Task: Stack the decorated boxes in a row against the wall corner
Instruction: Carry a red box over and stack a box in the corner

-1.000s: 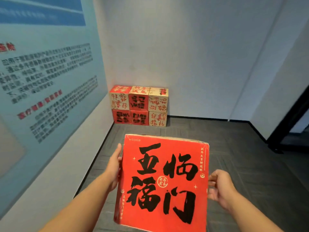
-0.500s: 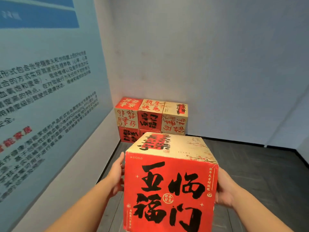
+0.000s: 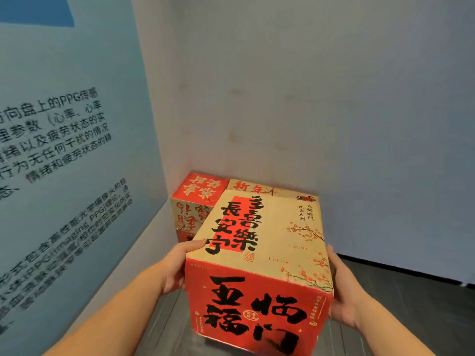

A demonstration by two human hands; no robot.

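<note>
I carry a decorated box [image 3: 264, 255] in front of me; its near face is red with black characters and its top is beige with plum blossoms. My left hand [image 3: 177, 265] presses its left side, thumb on the top edge, and my right hand [image 3: 341, 291] presses its right side. Behind it, in the wall corner, stands a stack of decorated boxes [image 3: 198, 201] in two layers. The carried box hides most of that stack; only the upper tops and the left column show.
A blue poster wall [image 3: 64, 150] with printed text runs along my left. A white wall [image 3: 334, 111] closes the back, with a black skirting strip [image 3: 411, 271] at its foot. Dark grey floor [image 3: 411, 317] extends to the right of the box.
I have come much closer to the corner. The stack has grown larger in view and is now mostly covered by the carried box, whose beige top now faces me more.
</note>
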